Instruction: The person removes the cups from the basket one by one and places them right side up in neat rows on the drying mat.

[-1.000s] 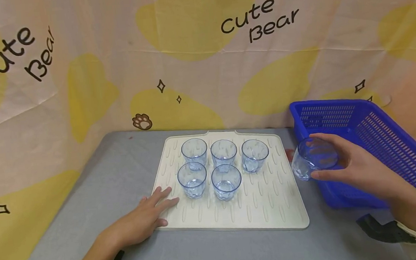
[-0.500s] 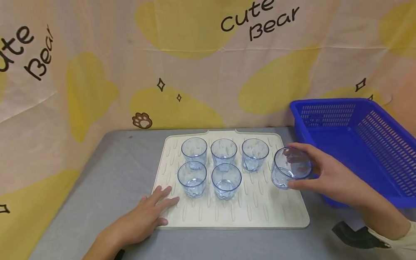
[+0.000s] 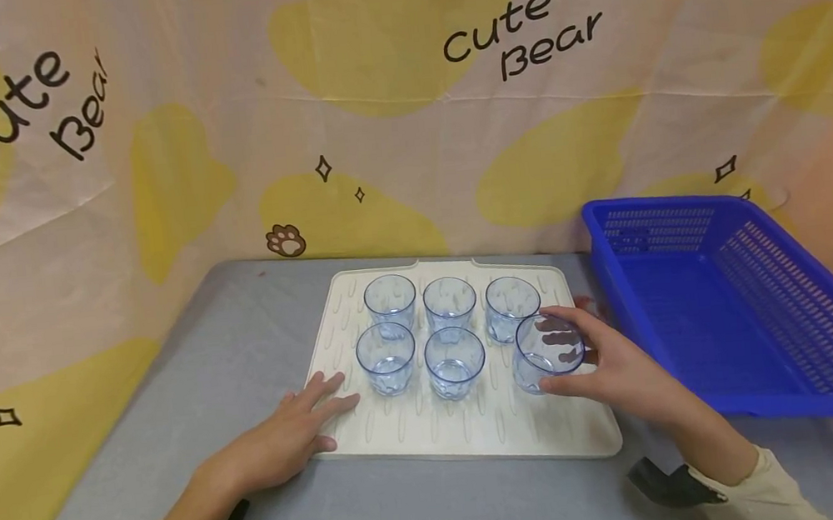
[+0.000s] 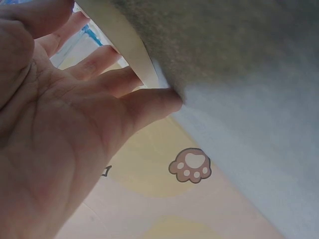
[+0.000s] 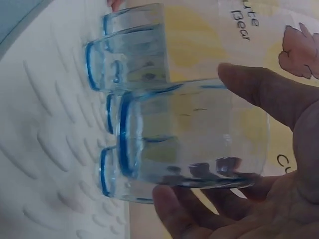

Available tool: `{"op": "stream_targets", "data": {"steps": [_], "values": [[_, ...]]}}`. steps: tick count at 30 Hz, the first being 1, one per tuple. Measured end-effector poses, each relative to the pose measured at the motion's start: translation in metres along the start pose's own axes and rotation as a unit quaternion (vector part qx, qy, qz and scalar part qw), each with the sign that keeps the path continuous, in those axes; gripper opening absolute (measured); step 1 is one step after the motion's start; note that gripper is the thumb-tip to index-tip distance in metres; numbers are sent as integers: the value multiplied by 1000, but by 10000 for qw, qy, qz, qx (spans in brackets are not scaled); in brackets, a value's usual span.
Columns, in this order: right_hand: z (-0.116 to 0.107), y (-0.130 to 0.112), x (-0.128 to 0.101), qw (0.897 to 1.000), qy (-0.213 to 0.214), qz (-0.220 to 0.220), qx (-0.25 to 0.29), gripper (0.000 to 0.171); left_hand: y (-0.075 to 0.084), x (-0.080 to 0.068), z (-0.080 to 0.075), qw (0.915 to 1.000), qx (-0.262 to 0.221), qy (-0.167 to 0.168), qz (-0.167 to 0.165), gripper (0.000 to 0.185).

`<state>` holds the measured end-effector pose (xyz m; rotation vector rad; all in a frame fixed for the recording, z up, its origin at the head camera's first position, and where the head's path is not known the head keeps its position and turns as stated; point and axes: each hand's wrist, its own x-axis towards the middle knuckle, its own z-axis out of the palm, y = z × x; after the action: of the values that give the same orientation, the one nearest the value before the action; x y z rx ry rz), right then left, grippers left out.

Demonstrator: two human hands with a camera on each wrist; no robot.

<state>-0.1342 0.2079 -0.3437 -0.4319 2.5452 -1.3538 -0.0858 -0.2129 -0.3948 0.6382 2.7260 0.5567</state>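
Note:
My right hand (image 3: 626, 369) holds a clear bluish drinking glass (image 5: 194, 134), thumb on one side and fingers on the other. This glass is upright over the right part of a cream ridged draining mat (image 3: 434, 438); whether its base touches the mat I cannot tell. Several matching glasses stand upright on the mat, among them a front left glass (image 3: 386, 363), a front middle glass (image 3: 454, 365) and a back right glass (image 3: 506, 310). My left hand (image 3: 272, 450) rests with spread, fairly straight fingers on the mat's left edge, seen closely in the left wrist view.
A blue plastic basket (image 3: 615, 291) with slotted walls stands right of the mat on the grey tabletop (image 3: 411, 512). Behind rises a patterned cloth (image 3: 382, 62) with printed words.
My right hand has carried the glass leftward from beside the basket to the right part of the mat, next to the front middle glass. My left hand has stayed put.

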Motion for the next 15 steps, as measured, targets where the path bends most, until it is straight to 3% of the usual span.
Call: {"op": "stream_targets", "data": {"steps": [15], "values": [[17,19,8,9992,191,1,-364,87,-1,2,2,10000,-64,48,33,56]]}}
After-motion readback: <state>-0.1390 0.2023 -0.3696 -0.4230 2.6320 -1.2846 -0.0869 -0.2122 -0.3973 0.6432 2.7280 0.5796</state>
